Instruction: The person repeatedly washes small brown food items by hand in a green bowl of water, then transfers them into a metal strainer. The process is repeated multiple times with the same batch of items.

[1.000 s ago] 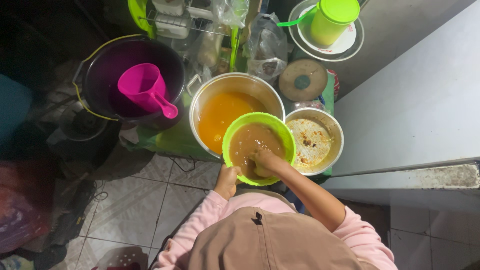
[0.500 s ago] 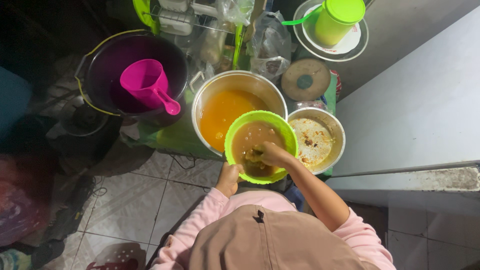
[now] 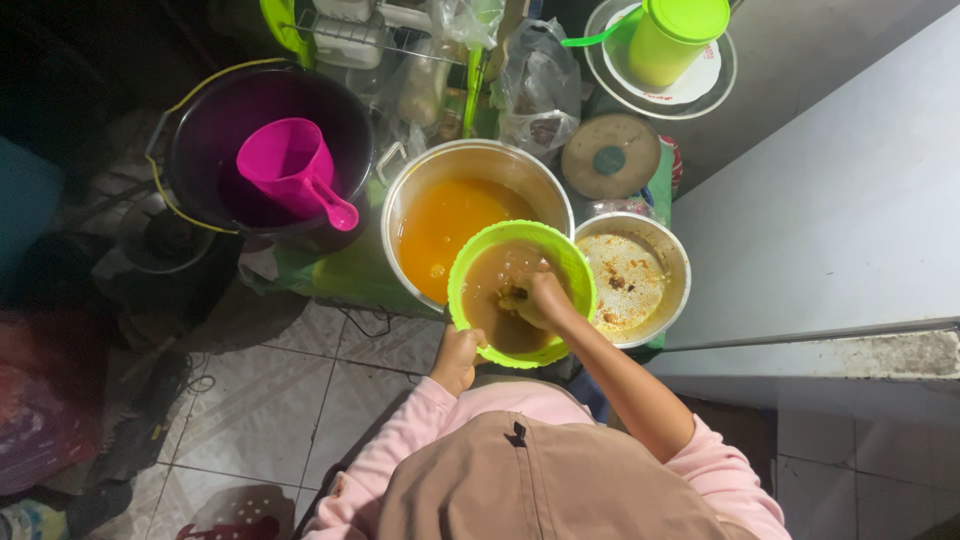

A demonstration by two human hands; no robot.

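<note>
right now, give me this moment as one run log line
left hand: holds rim of green bowl | right hand: inside bowl, in brown liquid | behind bowl: metal pot of orange liquid | right: metal bowl

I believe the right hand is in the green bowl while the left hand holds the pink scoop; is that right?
Not quite: in the head view the left hand holds the rim of the green bowl, not the pink scoop, which sits untouched in the dark bucket. The right hand is indeed in the bowl.

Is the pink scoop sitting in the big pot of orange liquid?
No, the pink scoop sits in the dark bucket to the left, while the metal pot of orange liquid holds no scoop.
</note>
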